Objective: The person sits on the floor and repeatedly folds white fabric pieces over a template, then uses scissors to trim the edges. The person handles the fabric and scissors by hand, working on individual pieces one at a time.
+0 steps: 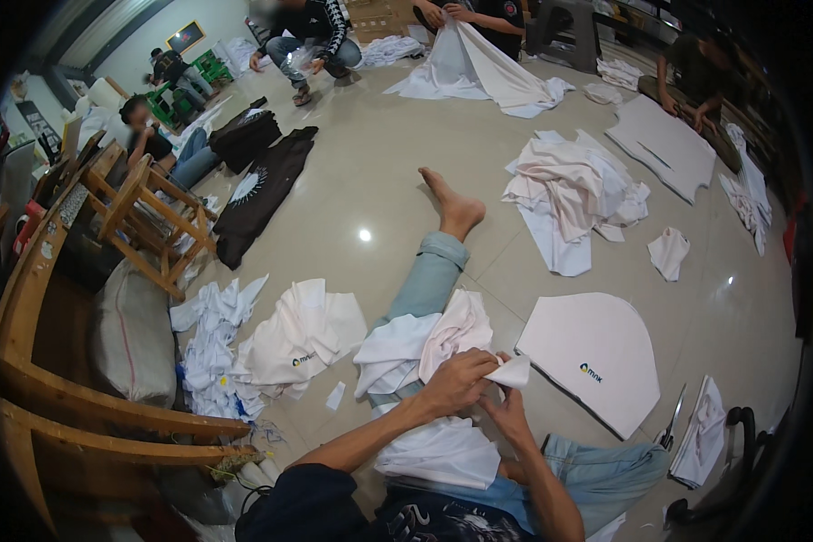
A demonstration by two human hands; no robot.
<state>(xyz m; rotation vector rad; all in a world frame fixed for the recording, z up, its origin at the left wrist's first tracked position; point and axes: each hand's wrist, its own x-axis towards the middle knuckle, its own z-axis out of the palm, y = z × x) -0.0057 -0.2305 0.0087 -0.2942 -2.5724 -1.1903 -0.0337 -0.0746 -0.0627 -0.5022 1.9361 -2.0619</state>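
Observation:
I sit on the floor with one leg stretched out, a white and pale pink cloth [461, 327] draped over it. My left hand [459, 381] is closed on a white fabric piece [513, 371], its fingers pinched at the cloth's edge. Just to the right, my right hand [506, 411] grips the same piece from below, thumb and fingers together. Part of the fabric is hidden behind the fingers. More white cloth [438, 452] lies bunched across my lap. To the right of my hands rests a flat stack of pale cut panels [596, 348], with a small printed logo on top.
Scissors [675, 411] and a folded white cloth [701, 432] lie at right. Cloth heaps sit ahead [569, 194] and at left [303, 334], near white scraps [212, 325]. A wooden stool [144, 217] and sack [135, 334] stand left. Several people work farther off.

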